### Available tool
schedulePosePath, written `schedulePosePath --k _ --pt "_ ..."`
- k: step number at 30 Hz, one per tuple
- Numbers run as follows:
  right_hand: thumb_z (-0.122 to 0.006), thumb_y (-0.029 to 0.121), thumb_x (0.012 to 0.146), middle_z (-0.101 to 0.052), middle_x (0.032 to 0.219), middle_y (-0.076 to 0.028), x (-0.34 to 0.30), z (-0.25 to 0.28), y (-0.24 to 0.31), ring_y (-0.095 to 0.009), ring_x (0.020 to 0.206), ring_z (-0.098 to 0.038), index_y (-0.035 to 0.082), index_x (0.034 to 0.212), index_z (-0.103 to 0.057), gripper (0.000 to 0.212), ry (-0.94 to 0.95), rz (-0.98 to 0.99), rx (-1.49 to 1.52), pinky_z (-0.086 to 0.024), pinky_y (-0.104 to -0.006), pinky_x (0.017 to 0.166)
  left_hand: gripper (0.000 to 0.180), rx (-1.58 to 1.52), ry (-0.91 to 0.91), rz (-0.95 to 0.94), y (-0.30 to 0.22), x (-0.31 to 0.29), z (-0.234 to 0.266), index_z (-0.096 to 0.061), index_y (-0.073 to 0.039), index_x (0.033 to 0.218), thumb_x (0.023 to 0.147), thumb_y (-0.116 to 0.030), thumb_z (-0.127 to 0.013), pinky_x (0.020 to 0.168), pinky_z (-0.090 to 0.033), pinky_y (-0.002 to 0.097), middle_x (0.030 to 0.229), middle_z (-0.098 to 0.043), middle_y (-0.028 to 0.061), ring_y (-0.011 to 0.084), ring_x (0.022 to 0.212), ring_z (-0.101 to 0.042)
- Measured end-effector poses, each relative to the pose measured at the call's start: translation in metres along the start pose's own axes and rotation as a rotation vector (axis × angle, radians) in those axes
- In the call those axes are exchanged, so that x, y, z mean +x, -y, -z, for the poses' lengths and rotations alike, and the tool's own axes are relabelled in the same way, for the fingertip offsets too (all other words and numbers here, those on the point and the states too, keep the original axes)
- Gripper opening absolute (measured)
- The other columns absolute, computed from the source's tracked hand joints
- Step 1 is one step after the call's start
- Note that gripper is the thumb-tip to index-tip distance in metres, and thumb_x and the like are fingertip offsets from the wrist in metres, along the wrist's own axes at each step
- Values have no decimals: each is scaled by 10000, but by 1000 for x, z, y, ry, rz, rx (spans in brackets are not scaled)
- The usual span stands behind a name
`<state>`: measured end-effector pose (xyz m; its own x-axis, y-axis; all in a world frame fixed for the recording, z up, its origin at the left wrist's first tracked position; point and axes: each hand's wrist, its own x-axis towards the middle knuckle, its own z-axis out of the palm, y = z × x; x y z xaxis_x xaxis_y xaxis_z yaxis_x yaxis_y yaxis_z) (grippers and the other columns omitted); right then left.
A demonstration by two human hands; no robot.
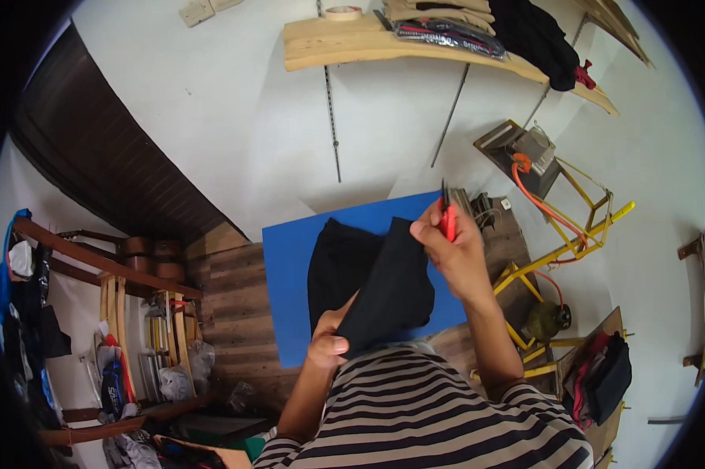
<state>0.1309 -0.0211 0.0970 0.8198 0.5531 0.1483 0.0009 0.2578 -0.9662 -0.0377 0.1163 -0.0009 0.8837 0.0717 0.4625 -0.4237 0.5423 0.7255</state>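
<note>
A black cloth garment [368, 273] is stretched between my two hands above a blue tabletop [286, 266]. My left hand [329, 340] is closed on its near lower edge, thumb on top. At the garment's far right corner, the fingers of my right hand [458, 250] pinch the cloth. That same hand also holds red-handled snips [448, 223], their thin dark points upward. The grip hides part of the handles. A folded band of the cloth runs slanting from one hand to the other, and the looser part hangs over the blue surface.
On the wall, a wooden shelf [337, 39] carries folded clothes and a tape roll. To the right stands a yellow metal frame [556, 254] with an orange hose. A rack [110, 273] with bags and books is on the left. Dark clothes [606, 371] lie at lower right.
</note>
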Motion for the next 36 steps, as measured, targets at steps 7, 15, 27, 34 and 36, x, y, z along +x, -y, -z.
schedulePosePath --k 7,15,27,34,36 --pt "-661 87 883 -445 732 49 15 -6 -29 -37 606 -375 116 845 -441 225 -7 44 -113 -306 -210 548 819 -778 -268 42 -1 6 -12 -361 98 1409 708 -272 -570 1138 -298 465 1478 -360 257 350 1353 -402" --pt "-653 244 891 -576 725 -139 -12 -9 -8 -292 635 -592 20 940 -522 264 -121 269 -802 -460 -380 587 964 -717 -606 63 -12 23 -21 -179 -68 1530 697 -345 -578 1170 -224 468 1566 -226 185 328 1430 -272" --pt "-708 164 843 -674 755 -154 -33 -19 -23 -286 638 -686 5 1021 -495 319 -3 319 -933 -529 -332 566 963 -721 -549 97 -9 20 -16 -211 -46 1515 668 -335 -564 1173 -230 456 1551 -254 197 330 1416 -301" --pt "-729 212 830 -669 729 -125 -32 -22 -18 -272 581 -665 9 951 -524 313 -47 378 -983 -512 -337 493 984 -737 -441 129 -8 27 -13 -193 33 1499 666 -341 -560 1178 -216 439 1546 -257 213 325 1420 -293" --pt "-732 209 826 -679 756 -135 -33 -22 -16 -277 603 -676 6 943 -518 317 -47 396 -1028 -523 -340 507 988 -1076 -164 -49 -5 29 -14 -189 57 1492 667 -342 -559 1180 -211 430 1544 -256 219 321 1421 -292"
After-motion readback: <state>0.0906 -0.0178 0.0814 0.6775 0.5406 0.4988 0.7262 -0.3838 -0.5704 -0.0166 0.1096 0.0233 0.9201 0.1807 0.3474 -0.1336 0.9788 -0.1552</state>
